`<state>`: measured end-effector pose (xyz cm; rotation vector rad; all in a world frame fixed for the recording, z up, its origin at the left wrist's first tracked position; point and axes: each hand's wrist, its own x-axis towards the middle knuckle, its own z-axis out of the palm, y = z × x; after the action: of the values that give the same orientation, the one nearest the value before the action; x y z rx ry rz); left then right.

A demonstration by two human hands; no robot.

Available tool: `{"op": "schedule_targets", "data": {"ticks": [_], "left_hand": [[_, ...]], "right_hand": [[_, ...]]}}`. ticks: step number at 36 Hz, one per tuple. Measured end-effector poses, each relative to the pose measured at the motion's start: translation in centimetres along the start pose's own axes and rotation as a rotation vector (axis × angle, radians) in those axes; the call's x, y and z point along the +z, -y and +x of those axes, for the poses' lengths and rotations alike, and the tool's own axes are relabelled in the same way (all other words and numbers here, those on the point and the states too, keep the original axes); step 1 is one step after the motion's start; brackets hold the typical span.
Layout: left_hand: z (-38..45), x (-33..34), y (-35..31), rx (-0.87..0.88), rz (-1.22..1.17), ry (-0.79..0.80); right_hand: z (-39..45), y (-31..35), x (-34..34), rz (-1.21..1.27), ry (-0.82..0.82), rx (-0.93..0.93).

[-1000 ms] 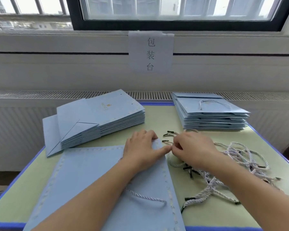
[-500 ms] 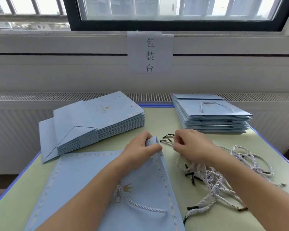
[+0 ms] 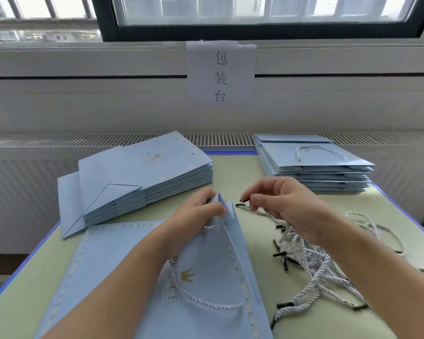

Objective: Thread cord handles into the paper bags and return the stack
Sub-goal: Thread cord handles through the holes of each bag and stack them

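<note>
Paper bag (image 3: 206, 277) corner pinched by left hand (image 3: 196, 214); right hand (image 3: 287, 204) pinches twisted cord (image 3: 262, 212).

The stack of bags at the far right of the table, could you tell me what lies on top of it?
On the far-right stack the top bag carries a white cord handle looped across its face. Lower bags show only edges; their handles are hidden.
</note>
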<state>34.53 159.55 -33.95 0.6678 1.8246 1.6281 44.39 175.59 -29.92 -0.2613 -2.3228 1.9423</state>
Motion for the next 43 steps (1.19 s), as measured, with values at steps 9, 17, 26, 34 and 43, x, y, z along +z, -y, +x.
{"op": "schedule_targets", "data": {"ticks": [9, 17, 26, 34, 43], "left_hand": [[-0.1, -0.9, 0.3, 0.003, -0.141, 0.030], [0.0, -0.5, 0.1, 0.001, -0.182, 0.036], [0.1, -0.5, 0.1, 0.008, -0.200, 0.054], [0.0, -0.5, 0.1, 0.023, -0.199, 0.057], [0.1, -0.4, 0.1, 0.017, -0.189, 0.041]], "right_hand": [[0.6, -2.4, 1.4, -0.197, -0.061, 0.009], [0.9, -4.0, 2.8, -0.507, -0.052, -0.077], [0.6, -3.7, 3.7, -0.294, 0.046, 0.016], [0.5, -3.4, 3.2, -0.115, 0.089, 0.132], [0.8, -2.7, 3.1, -0.067, 0.159, 0.204]]}}
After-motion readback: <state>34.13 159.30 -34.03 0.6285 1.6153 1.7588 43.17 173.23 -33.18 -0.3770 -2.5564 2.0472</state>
